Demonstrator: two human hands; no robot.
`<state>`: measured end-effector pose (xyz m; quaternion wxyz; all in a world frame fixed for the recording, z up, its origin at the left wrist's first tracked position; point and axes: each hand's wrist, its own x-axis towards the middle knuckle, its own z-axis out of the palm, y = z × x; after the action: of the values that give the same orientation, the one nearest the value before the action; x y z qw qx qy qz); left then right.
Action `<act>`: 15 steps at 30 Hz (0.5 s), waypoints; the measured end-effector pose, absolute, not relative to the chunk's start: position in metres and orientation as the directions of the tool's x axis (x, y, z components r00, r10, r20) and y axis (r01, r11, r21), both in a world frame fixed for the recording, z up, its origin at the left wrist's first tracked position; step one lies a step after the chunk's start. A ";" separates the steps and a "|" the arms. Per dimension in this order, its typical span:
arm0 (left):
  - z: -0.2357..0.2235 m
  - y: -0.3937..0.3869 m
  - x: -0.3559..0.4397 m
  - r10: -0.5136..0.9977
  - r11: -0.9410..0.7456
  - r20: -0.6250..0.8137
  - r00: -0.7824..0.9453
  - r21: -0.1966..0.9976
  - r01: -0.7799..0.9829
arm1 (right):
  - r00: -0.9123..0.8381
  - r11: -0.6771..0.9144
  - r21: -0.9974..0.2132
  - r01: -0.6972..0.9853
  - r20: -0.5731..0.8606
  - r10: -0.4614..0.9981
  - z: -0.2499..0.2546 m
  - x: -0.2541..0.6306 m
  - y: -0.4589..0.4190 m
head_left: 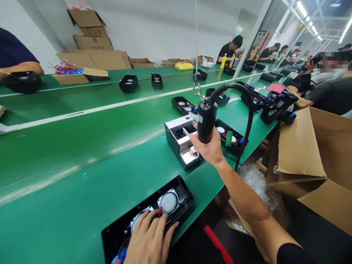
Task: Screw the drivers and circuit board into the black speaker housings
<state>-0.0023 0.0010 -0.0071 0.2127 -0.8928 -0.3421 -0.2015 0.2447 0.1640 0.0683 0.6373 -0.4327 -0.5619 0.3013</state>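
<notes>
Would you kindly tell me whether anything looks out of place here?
Nothing seems spilled or broken; only the crumpled clear plastic, bunched loosely below the table beside an open cardboard box, looks untidy.

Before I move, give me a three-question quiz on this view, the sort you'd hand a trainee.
1. Multiple choice: what does the right hand grip?
a) a yellow bottle
b) a black corded tool
c) a cardboard flap

2. True or false: the left hand is over the near black housing.

3. Count: how many round silver parts show in that near housing?

Key:
1. b; the fingers wrap around it.
2. True; the fingers reach across its near side.
3. Two; one in plain view, the other partly covered by the left hand.
</notes>
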 end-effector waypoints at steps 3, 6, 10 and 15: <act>-0.013 -0.007 0.006 0.620 -0.622 0.526 0.582 -0.122 0.773 | 0.134 0.407 -0.909 -0.090 0.394 0.909 0.076 0.240 0.137; -0.020 -0.015 0.013 0.715 -0.560 0.510 0.478 0.008 0.829 | 0.121 0.423 -0.838 -0.344 0.407 0.905 0.082 0.231 0.100; -0.024 -0.019 0.015 0.768 -0.520 0.482 0.421 0.087 0.850 | 0.046 0.390 -0.776 -0.495 0.425 0.904 0.079 0.214 0.062; -0.022 -0.019 0.014 0.775 -0.522 0.479 0.413 0.115 0.845 | -0.048 0.387 -0.785 -0.484 0.466 0.884 0.060 0.193 0.045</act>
<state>0.0141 -0.0189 -0.0224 0.0722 -0.8375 -0.4835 -0.2441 0.1932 0.0454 0.0596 0.6610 -0.1971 -0.5065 0.5174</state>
